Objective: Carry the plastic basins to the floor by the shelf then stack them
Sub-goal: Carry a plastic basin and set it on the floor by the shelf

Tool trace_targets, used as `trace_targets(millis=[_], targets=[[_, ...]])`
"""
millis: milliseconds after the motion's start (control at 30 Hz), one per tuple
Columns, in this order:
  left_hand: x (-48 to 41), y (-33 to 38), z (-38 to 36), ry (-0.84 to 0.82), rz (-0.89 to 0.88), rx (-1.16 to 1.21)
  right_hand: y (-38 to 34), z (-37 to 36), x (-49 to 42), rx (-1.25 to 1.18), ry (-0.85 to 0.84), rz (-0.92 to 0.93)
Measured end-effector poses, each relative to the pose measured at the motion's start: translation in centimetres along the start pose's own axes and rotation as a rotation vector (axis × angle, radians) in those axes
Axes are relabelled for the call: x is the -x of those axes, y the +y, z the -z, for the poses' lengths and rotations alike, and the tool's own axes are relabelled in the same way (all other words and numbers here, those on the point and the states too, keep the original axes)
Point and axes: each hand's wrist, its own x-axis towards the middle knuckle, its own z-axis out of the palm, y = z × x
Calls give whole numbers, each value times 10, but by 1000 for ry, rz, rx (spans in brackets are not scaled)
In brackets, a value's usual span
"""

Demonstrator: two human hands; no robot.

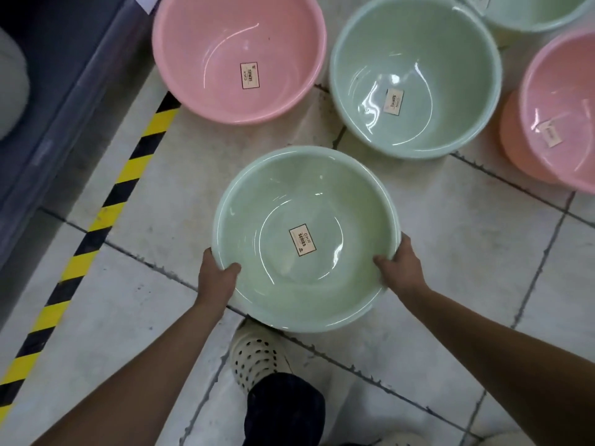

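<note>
Green basin [302, 194] held over the tiled floor [450, 252]; left hand [216, 278] and right hand [402, 268], each grip clamped on its near rim. Pink basin [209, 43] and second green basin [418, 53] rest farther off.

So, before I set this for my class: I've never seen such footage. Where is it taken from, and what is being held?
No machine here: a person wears a camera on the head, looking down at their own bare arms. The left hand and right hand each grip the rim of a pale green basin, held above the tiled floor and the person's shoe. Ahead on the floor sit a pink basin, a second green basin, and a further pink basin nested in an orange basin. Yellow-black tape runs along the left.
</note>
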Motion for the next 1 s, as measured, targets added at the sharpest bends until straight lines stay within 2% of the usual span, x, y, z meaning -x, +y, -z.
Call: trace_targets(millis=[200, 633, 800, 1000], targets=[[46, 61, 65, -6, 33, 114, -69, 37, 59, -25, -17, 40], [135, 273, 235, -3, -22, 90, -287, 131, 199, -42, -37, 44], [136, 339, 257, 7, -32, 42, -348, 160, 202, -48, -15, 70], [112, 396, 243, 57, -33, 40, -398, 180, 154, -66, -14, 37]])
